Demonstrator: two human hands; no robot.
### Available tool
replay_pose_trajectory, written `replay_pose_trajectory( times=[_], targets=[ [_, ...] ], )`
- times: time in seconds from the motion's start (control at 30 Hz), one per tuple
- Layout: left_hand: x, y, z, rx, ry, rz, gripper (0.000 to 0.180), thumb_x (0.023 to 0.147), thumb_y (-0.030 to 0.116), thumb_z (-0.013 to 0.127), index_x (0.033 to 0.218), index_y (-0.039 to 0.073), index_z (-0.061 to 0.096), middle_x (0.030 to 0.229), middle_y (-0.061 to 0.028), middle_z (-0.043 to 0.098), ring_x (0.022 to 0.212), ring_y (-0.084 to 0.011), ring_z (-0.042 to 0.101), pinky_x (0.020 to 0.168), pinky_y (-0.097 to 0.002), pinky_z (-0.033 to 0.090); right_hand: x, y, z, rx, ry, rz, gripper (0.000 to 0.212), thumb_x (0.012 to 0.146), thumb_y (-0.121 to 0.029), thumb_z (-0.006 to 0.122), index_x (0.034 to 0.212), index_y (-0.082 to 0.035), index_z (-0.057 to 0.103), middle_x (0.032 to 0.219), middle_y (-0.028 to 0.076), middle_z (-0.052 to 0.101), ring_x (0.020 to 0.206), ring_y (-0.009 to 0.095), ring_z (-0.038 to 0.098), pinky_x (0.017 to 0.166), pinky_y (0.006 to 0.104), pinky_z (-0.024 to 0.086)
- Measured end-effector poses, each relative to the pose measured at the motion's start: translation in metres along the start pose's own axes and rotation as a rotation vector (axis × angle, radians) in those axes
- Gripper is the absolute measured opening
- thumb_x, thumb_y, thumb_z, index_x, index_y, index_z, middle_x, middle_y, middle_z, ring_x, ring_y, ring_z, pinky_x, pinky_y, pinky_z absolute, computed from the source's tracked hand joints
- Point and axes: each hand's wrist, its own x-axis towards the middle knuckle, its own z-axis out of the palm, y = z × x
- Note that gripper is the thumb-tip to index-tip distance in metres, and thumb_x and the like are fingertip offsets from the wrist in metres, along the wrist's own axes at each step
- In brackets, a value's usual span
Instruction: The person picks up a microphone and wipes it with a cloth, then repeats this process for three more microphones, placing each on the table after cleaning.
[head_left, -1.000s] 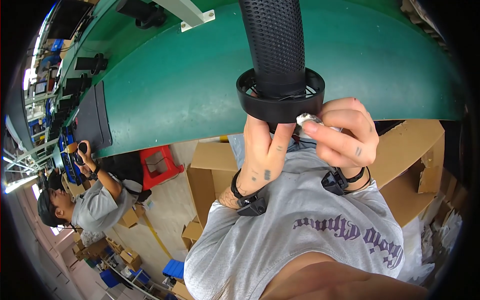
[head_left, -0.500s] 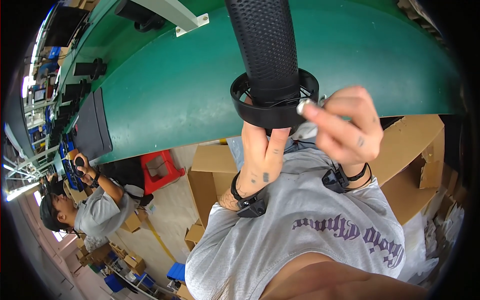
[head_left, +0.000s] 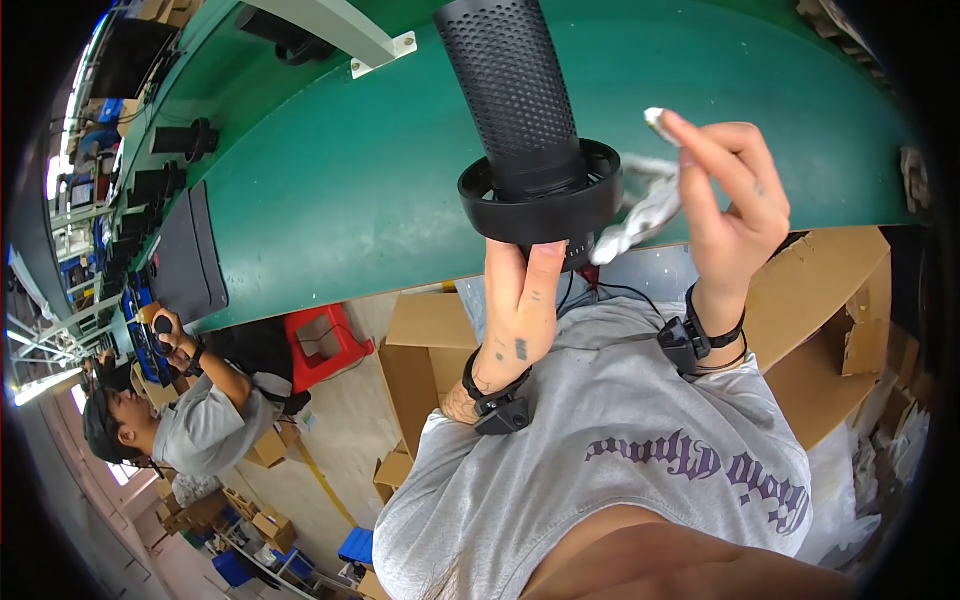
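Observation:
My left hand point(head_left: 522, 300) is closed round the lower part of a black perforated cylinder point(head_left: 515, 90), beneath the ring. The cylinder looks like a microphone body and stands tilted, its top leaning to the left. A wide black ring point(head_left: 540, 218) with thin spokes goes around its base. Most of the left fingers are hidden behind the ring and base. To the right of the ring, apart from it, is my right hand point(head_left: 735, 195). It holds a crumpled white cloth point(head_left: 645, 215); a bit of white covers the index fingertip and the rest hangs beside the ring.
A green workbench point(head_left: 350, 200) spans the view, with a metal bracket point(head_left: 384, 56) at its back. Similar black cylinders point(head_left: 185, 138) and a dark mat point(head_left: 190, 250) are at the left. A co-worker point(head_left: 205, 400) sits beyond a red stool point(head_left: 318, 345). Cardboard boxes point(head_left: 820, 300) flank me.
My right hand has pulled away from the ring, up and to the right, drawing the white cloth into view. The cylinder and ring have shifted slightly left and tilted more.

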Motion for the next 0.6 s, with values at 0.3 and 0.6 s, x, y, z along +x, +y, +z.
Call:
replay_pose_trajectory(
  times=[0.3, 0.6],
  targets=[
    [0.017, 0.005, -0.006, -0.339, -0.236, -0.096, 0.060, 0.098, 0.048, 0.032, 0.130, -0.003, 0.042, 0.101, -0.0104, 0.061, 0.065, -0.0099, 0.051, 0.056, -0.0235, 0.040, -0.006, 0.004, 0.007, 0.289, 0.081, -0.014, 0.035, 0.070, 0.014, 0.060, 0.099, 0.000, 0.073, 0.080, 0.007, 0.061, 0.065, 0.012, 0.053, 0.056, 0.0224, 0.042],
    [0.010, -0.004, 0.007, -1.024, -0.372, -0.173, 0.106, 0.075, 0.089, 0.026, 0.126, -0.002, 0.046, 0.087, -0.0117, 0.062, 0.061, -0.0167, 0.056, 0.046, -0.0261, 0.038, -0.013, 0.005, 0.004, 0.412, 0.094, -0.063, 0.030, 0.071, 0.012, 0.060, 0.097, 0.003, 0.072, 0.079, 0.008, 0.061, 0.066, 0.013, 0.053, 0.056, 0.0236, 0.040]
  ],
)
